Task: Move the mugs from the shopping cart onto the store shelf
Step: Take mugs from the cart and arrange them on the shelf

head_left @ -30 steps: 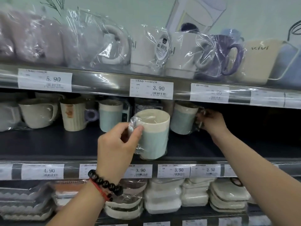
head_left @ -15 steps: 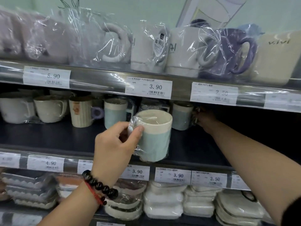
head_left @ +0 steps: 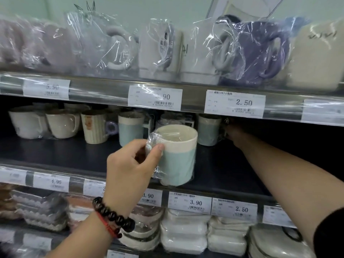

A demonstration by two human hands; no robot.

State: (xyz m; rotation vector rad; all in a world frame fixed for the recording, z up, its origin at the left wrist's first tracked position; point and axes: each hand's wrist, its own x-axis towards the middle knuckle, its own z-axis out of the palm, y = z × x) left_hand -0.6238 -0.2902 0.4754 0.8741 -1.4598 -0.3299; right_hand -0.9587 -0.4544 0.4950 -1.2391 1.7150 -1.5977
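My left hand (head_left: 130,168) grips the handle side of a plastic-wrapped mug (head_left: 177,155), light blue with a cream rim, at the front edge of the dark middle shelf (head_left: 65,153). My right hand (head_left: 235,134) reaches deep under the upper shelf rail, at the handle side of a grey-blue wrapped mug (head_left: 208,130) standing at the back. Shadow hides those fingers, so its grip is unclear. Another blue mug (head_left: 130,130) stands further left on the same shelf. The shopping cart is out of view.
Cream and ribbed mugs (head_left: 63,124) line the middle shelf's left. Wrapped white and purple mugs (head_left: 256,53) fill the top shelf. Stacked wrapped dishes (head_left: 184,233) sit on the bottom shelf. Price tags (head_left: 234,104) run along the shelf rails. The middle shelf's right part is dark and bare.
My right hand has pushed the grey-blue mug deeper toward the back of the shelf. My left hand and its mug stay at the shelf's front edge. The camera has come closer.
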